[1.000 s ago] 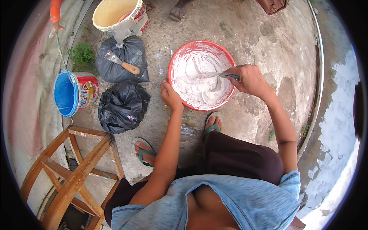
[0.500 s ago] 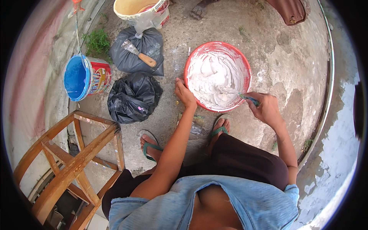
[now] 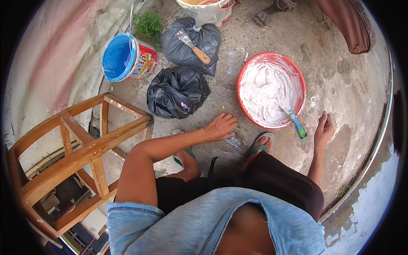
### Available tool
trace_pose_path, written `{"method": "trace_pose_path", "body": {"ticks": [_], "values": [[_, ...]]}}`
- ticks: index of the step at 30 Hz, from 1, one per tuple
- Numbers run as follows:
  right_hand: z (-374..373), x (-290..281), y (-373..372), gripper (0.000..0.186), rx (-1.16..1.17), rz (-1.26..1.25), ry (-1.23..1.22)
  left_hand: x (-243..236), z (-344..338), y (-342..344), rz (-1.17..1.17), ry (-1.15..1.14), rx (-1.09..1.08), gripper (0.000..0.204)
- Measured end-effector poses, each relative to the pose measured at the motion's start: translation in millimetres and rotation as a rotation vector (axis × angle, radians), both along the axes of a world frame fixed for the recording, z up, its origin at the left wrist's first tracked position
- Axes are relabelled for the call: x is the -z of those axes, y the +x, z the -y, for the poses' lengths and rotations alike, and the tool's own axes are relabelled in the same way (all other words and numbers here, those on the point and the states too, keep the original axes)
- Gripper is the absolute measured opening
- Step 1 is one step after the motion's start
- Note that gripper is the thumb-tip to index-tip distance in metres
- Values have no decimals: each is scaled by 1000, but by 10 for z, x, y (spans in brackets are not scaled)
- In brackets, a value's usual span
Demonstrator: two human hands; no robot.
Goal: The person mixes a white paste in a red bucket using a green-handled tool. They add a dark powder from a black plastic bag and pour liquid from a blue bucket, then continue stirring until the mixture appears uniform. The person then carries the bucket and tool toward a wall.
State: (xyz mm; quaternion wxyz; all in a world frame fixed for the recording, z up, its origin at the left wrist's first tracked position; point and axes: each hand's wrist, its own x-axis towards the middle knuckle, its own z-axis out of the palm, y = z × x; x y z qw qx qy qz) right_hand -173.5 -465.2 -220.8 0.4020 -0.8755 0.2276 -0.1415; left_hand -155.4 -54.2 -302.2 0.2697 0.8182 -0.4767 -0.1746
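A round red basin (image 3: pixel 304 87) holds thick, pale pinkish-white paste (image 3: pixel 265 91), smeared up its inner wall. A scraper with a green-and-blue handle (image 3: pixel 298 126) leans on the near-right rim, its blade end in the paste. To the right of that handle, my right hand (image 3: pixel 324 129) is apart from it, fingers curled together with nothing seen in them. My left hand (image 3: pixel 222 126) hovers left of and nearer than the basin, palm down, fingers loosely apart and no object visible in it. Just beside its fingertips lies a small, flat dark packet or scrap (image 3: pixel 235 138).
Two black plastic bags (image 3: pixel 177 91) sit left of the basin; a wooden-handled scraper (image 3: pixel 193 46) rests on the farther one. Beyond are a blue-lined bucket (image 3: pixel 117 57) and a whitish bucket (image 3: pixel 212 12). A wooden frame (image 3: pixel 80 148) stands at left. Another person's foot (image 3: pixel 263 18) shows at the top.
My right hand has let go of the scraper, which stays in the basin, and moved right. My left hand has left the basin's rim and come nearer. The whole view has shifted.
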Motion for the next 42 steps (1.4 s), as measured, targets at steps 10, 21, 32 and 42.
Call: {"method": "trace_pose_path", "body": {"ticks": [10,21,32,42], "values": [[-121,-30,280,18,-37,50,98,-1,17,-143,-290,216,-61,40],[40,248,384,41,-192,-558,822,-1105,-1087,1136,-1111,-191,-862,44],[11,280,474,50,-259,-673,1167,-886,-1296,1594,-1276,-239,-1115,26],[-183,394,123,31,-124,-559,1125,-579,-1301,1883,-1413,73,-991,36]]}}
